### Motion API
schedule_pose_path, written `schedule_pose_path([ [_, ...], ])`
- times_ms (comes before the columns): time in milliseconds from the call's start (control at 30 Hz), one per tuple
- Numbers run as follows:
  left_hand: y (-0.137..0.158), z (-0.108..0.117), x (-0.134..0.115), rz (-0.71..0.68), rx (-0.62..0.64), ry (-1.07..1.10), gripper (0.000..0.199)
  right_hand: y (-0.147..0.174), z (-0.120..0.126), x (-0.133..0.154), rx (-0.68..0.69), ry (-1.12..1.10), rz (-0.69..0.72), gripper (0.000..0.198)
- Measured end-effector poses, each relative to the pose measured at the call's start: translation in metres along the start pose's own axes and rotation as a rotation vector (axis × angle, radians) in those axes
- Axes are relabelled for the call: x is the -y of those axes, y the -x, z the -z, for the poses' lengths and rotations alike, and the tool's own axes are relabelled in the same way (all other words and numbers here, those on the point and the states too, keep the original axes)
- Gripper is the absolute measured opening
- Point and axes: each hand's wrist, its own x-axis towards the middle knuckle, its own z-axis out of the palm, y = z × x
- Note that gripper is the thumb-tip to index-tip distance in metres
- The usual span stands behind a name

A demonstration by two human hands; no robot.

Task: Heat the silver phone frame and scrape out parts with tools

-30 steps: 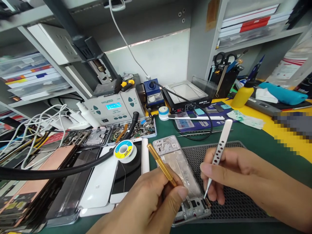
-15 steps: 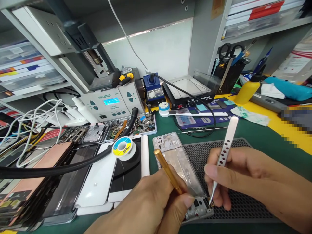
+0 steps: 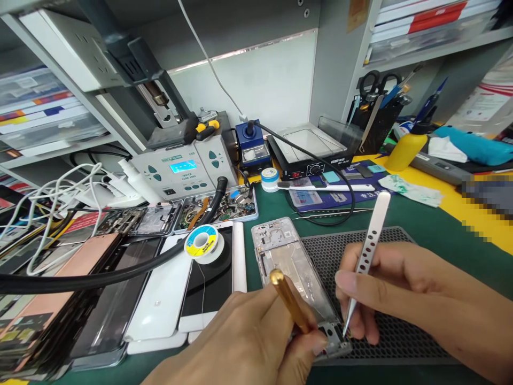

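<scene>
A silver phone frame (image 3: 296, 256) lies partly on a grey perforated mat (image 3: 401, 299), its inner side facing up. My left hand (image 3: 256, 331) grips a gold-coloured, pen-like metal tool (image 3: 290, 299) over the frame's near end; the tool's tip is hidden behind my fingers. Metal tweezers (image 3: 371, 240) with a row of holes are pinched in my right hand (image 3: 385, 289). Their points reach down to the near right corner of the frame, by a small part there that is too small to make out.
Left of the frame, phones with white panels (image 3: 160, 299) carry a solder spool (image 3: 203, 244). A black hose (image 3: 100, 282) crosses them. Behind stand a hot-air station (image 3: 184, 166), a tray of small parts (image 3: 236, 206), a heating plate (image 3: 312, 147) and a toothbrush (image 3: 332, 187).
My left hand and the gold tool have shifted slightly right and nearer to me, and the tool stands more upright. My right hand and the tweezers have hardly moved.
</scene>
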Motion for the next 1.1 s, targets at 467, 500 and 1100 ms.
schedule_pose_path([
  [467,0.0,0.016,-0.015,0.155,0.097,0.07,0.014,0.0,-0.006,0.008,-0.033,0.177,0.001,0.023],
  [500,0.002,0.014,-0.015,0.157,0.094,0.067,0.015,0.001,-0.007,0.008,-0.029,0.189,-0.002,0.024],
  [1100,0.001,0.014,-0.018,0.146,0.113,0.036,0.018,0.0,-0.002,-0.001,-0.034,0.373,0.068,0.022],
])
